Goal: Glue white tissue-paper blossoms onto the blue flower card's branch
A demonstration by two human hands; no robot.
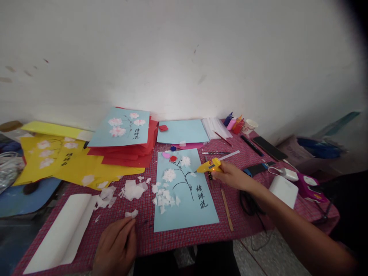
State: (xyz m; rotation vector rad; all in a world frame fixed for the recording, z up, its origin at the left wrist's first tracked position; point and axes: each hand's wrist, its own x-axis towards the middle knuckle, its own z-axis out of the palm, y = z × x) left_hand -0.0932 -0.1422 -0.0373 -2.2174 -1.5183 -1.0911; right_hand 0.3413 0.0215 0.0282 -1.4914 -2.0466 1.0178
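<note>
My right hand (228,174) is closed round a yellow glue gun (208,165), whose tip points left at a small white scrap on the blue sheet (184,224). The sheet bears a drawn dark branch (184,181), two white paper flowers (169,175), black writing and a pile of torn white pieces (165,198). A clear glue stick (230,155) sticks out of the gun's back. My left hand (116,245) rests at the table's front edge, its fingers curled together by a torn white scrap (131,214); whether they pinch it is unclear.
Finished flower sheets lie on red (129,159) and yellow paper (74,168) at the left. A folded white sheet (63,230) is front left. Paint bottles (237,124), a paper cup (250,125), a phone (269,148), a white box (284,191) and cables stand or lie right.
</note>
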